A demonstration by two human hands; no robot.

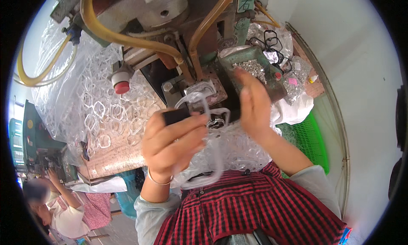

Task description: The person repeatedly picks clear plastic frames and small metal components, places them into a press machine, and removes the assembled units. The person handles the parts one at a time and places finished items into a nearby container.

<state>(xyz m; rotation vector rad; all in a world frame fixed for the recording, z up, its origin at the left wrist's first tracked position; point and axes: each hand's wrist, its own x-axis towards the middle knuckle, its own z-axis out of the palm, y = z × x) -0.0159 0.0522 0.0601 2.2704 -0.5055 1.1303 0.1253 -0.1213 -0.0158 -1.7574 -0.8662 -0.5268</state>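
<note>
My left hand (172,143) is closed around a small black block-shaped tool (177,115) together with a clear plastic eyeglass frame (203,101) that sticks up toward the press. My right hand (254,104) hovers just right of that frame with fingers extended, and I cannot tell whether it pinches a small part. Both hands are in front of the metal fixture (199,89) of a press machine (170,28). A bag of clear frames (229,153) lies in my lap below the hands.
A big plastic bag of clear frames (93,100) fills the left of the wooden bench. A red knob (121,84), yellow hoses (106,28), a green tray of small metal parts (255,66), dark frames (272,43) and a green basket (310,138) surround the press. Another person (55,206) sits lower left.
</note>
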